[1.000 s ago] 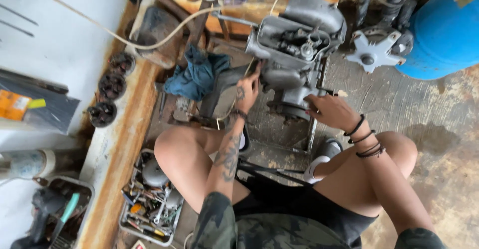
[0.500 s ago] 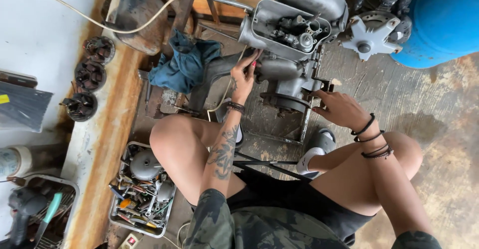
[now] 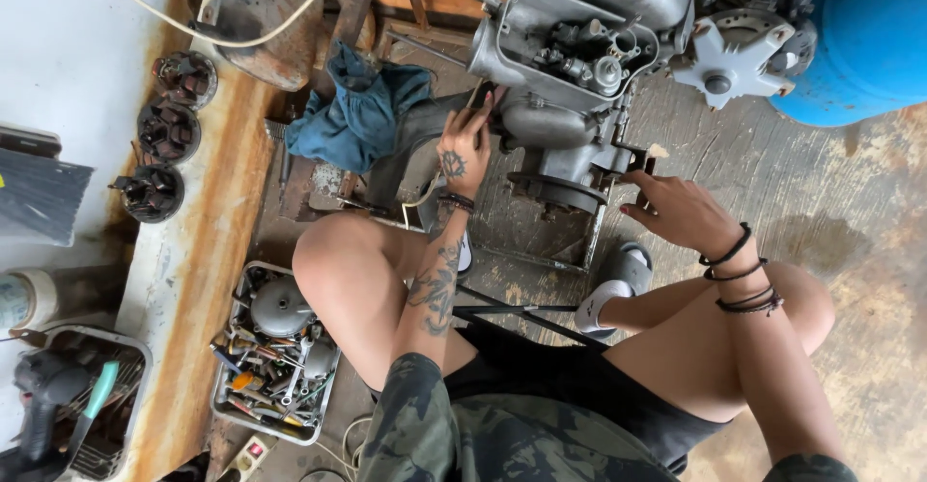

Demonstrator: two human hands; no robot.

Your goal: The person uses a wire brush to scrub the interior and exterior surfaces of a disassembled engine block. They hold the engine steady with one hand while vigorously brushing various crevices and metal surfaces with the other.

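Note:
A grey metal engine (image 3: pixel 579 67) stands on a small frame in front of me on the concrete floor. My left hand (image 3: pixel 465 149) reaches up to its left side, fingers pressed against the casing; whether it holds a thin tool I cannot tell. My right hand (image 3: pixel 676 210) rests on the engine's lower right edge, fingers curled on a small metal bracket. I sit low with both bare knees raised below the engine.
A blue rag (image 3: pixel 357 105) lies left of the engine. A tray of mixed hand tools (image 3: pixel 275 356) sits by my left knee. Three dark wound coils (image 3: pixel 159 134) rest on a rusty ledge. A blue drum (image 3: pixel 859 38) stands at top right, a star-shaped metal part (image 3: pixel 724 57) beside it.
The view has dipped, so the engine sits higher in frame. Both hands stay at the engine; the left has shifted slightly up its side.

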